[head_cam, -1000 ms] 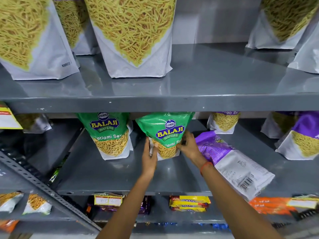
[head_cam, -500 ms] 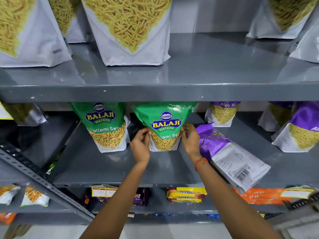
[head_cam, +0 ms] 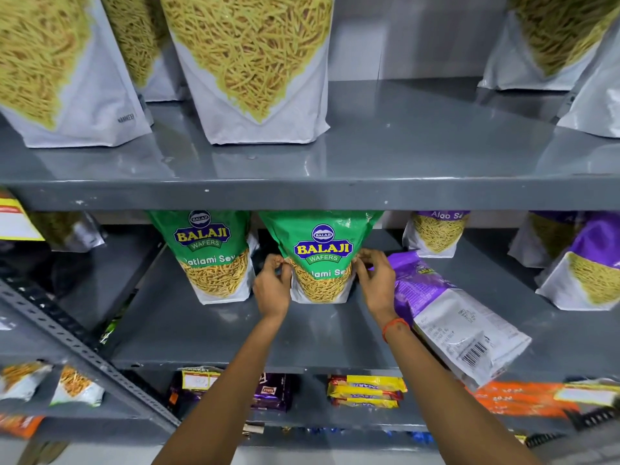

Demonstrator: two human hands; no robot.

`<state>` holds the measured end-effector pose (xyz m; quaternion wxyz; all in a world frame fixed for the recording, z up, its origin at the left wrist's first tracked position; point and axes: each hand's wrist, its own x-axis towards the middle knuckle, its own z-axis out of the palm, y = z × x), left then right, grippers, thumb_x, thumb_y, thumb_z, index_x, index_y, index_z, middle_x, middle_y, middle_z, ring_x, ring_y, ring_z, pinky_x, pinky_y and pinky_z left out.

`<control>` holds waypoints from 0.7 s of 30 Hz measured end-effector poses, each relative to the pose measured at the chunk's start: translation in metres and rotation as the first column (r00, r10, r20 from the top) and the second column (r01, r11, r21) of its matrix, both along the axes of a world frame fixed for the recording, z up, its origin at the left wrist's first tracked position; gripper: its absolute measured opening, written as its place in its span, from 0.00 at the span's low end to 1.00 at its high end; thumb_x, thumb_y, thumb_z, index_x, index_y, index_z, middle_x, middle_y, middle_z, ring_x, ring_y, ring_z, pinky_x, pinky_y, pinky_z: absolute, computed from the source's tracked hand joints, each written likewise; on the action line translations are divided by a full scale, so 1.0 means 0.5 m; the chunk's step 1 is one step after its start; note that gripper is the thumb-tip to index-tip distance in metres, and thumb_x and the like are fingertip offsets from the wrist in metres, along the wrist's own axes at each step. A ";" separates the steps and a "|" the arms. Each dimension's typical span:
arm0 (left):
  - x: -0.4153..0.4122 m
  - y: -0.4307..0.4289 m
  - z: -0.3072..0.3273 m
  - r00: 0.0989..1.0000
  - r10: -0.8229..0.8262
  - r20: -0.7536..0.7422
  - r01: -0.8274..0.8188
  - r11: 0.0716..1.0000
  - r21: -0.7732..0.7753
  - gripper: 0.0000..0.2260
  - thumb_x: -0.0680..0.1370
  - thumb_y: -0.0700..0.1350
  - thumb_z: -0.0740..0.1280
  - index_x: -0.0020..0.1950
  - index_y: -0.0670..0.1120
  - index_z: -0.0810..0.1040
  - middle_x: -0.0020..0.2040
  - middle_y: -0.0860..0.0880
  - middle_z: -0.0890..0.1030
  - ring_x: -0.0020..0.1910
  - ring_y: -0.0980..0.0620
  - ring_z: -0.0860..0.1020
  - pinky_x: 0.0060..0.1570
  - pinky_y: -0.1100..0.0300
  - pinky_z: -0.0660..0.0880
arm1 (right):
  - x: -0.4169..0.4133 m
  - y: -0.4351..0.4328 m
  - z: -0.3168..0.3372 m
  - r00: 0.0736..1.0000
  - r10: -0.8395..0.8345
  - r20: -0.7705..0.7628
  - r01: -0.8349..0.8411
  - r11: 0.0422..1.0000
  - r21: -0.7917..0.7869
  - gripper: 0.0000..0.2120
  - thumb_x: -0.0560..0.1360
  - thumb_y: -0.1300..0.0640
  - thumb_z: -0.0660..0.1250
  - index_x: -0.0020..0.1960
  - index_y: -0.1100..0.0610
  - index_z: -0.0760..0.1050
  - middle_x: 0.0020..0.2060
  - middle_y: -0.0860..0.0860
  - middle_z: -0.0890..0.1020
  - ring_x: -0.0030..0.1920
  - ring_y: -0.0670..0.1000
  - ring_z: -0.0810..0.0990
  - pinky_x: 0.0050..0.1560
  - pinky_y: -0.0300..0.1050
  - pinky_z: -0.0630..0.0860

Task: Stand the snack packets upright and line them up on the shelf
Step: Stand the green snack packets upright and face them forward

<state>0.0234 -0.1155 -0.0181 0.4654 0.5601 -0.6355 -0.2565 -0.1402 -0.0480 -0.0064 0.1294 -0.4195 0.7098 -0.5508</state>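
While the green packet (head_cam: pixel 320 260) stood upright on the shelf (head_cam: pixel 208 327), I saw left hand (head_cam: pixel 272 286) and right hand (head_cam: pixel 377 283) fingers pinched on its side edges.

Two bare forearms enter from the six o'clock edge, with no sleeves in sight. The left hand (head_cam: pixel 272 290) wears nothing, no ring or band showing. The right hand (head_cam: pixel 376 283) has a thin orange-red thread (head_cam: pixel 395 325) tied round its wrist; its fingers (head_cam: pixel 364 260) are bare too.
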 end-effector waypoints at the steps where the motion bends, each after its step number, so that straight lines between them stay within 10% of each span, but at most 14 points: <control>1: 0.000 0.001 0.003 1.000 -0.001 -0.001 0.001 1.000 0.004 0.05 0.76 0.39 0.63 0.48 0.38 0.76 0.41 0.37 0.83 0.40 0.38 0.80 0.40 0.49 0.74 | 0.001 0.000 0.001 1.000 -0.006 0.001 0.006 1.000 0.000 0.07 0.75 0.66 0.65 0.51 0.68 0.76 0.50 0.63 0.79 0.46 0.54 0.78 0.47 0.44 0.74; 9: 0.022 -0.030 -0.002 0.997 -0.063 -0.053 0.066 0.996 0.052 0.06 0.76 0.40 0.63 0.49 0.39 0.76 0.40 0.36 0.83 0.35 0.39 0.80 0.38 0.48 0.76 | -0.013 -0.008 -0.006 0.997 -0.068 -0.044 0.071 0.996 0.050 0.07 0.77 0.65 0.62 0.51 0.68 0.74 0.50 0.65 0.79 0.48 0.62 0.79 0.45 0.46 0.72; 15: -0.016 0.042 0.000 0.924 0.125 -0.361 -0.073 0.985 0.155 0.06 0.77 0.37 0.62 0.54 0.39 0.70 0.48 0.42 0.76 0.45 0.48 0.74 0.47 0.61 0.69 | -0.017 0.020 -0.007 0.991 -0.104 -0.088 0.098 0.993 -0.071 0.10 0.76 0.59 0.60 0.54 0.64 0.73 0.51 0.62 0.78 0.53 0.60 0.76 0.55 0.51 0.74; 21: -0.153 0.159 -0.116 0.916 0.098 -0.389 0.092 0.893 0.440 0.09 0.70 0.51 0.60 0.42 0.46 0.71 0.41 0.30 0.79 0.40 0.32 0.79 0.44 0.37 0.77 | -0.097 0.058 -0.004 0.898 -0.108 -0.427 0.197 0.966 0.169 0.18 0.72 0.53 0.60 0.58 0.62 0.72 0.53 0.64 0.76 0.55 0.65 0.72 0.57 0.52 0.65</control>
